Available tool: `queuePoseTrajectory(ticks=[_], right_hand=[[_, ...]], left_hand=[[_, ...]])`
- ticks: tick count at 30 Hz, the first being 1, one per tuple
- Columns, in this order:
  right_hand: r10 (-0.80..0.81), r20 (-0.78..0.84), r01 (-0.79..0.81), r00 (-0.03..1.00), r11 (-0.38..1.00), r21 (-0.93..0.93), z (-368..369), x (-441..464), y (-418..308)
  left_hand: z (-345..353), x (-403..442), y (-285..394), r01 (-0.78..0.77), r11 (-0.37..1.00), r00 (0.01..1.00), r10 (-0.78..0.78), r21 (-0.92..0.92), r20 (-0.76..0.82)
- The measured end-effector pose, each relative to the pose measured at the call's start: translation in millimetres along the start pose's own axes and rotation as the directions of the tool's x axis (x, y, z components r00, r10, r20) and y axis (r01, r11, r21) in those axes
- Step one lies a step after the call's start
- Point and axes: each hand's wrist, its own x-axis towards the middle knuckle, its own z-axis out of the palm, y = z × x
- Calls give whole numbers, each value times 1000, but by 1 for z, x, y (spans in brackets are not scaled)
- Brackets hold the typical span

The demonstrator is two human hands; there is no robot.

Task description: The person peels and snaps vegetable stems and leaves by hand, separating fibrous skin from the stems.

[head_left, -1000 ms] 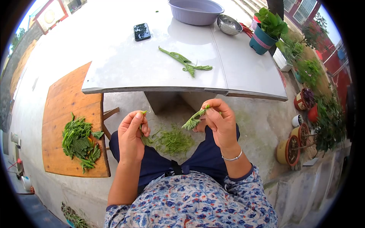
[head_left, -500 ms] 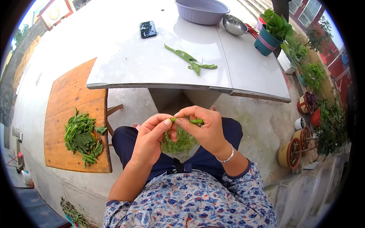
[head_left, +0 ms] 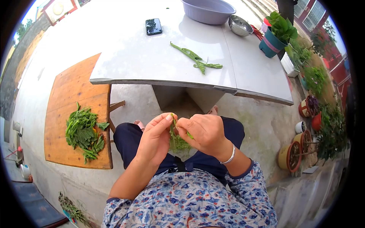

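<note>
Over my lap, my left hand (head_left: 155,135) is closed, thumb and forefinger pinching the tip of a thin green vegetable stem (head_left: 174,121). Close beside it, my right hand (head_left: 207,131) is curled shut with part of the green stem in its fingers; a green bit shows below the knuckles. Beneath both hands, between the knees, lies a heap of green stringy peelings (head_left: 179,145), partly hidden. More green stems with curled leaves (head_left: 195,59) rest on the white table (head_left: 137,64) ahead. A pile of leafy greens (head_left: 83,131) sits on the wooden bench (head_left: 72,95) at left.
The white table's front edge runs just beyond my hands. On it are a phone (head_left: 153,26), a purple basin (head_left: 209,11), a metal bowl (head_left: 240,26) and a potted plant (head_left: 272,41). Several flowerpots (head_left: 289,155) stand on the ground at right.
My right hand has turned knuckles-up and moved slightly down from the stem's tip, while my left hand still pinches it. The view has shifted a little.
</note>
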Motion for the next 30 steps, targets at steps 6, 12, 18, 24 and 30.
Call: queuePoseTrajectory(ticks=[6, 12, 18, 24, 30], right_hand=[[62, 27, -63, 998, 997, 38, -3, -3, 0], [268, -60, -251, 962, 946, 207, -6, 2, 6], [320, -56, -298, 946, 923, 243, -7, 4, 2], [204, -63, -194, 977, 971, 138, -4, 4, 3], [29, -24, -30, 999, 999, -37, -7, 5, 5]], left_hand=[[8, 0, 5, -6, 1000, 998, 4, -27, -60], [5, -3, 4, -47, 991, 994, 34, 127, 108], [7, -4, 1, -178, 929, 984, 171, 325, 52], [10, -7, 4, -178, 910, 984, 167, 374, 61], [11, -9, 9, -191, 874, 982, 162, 446, 101]])
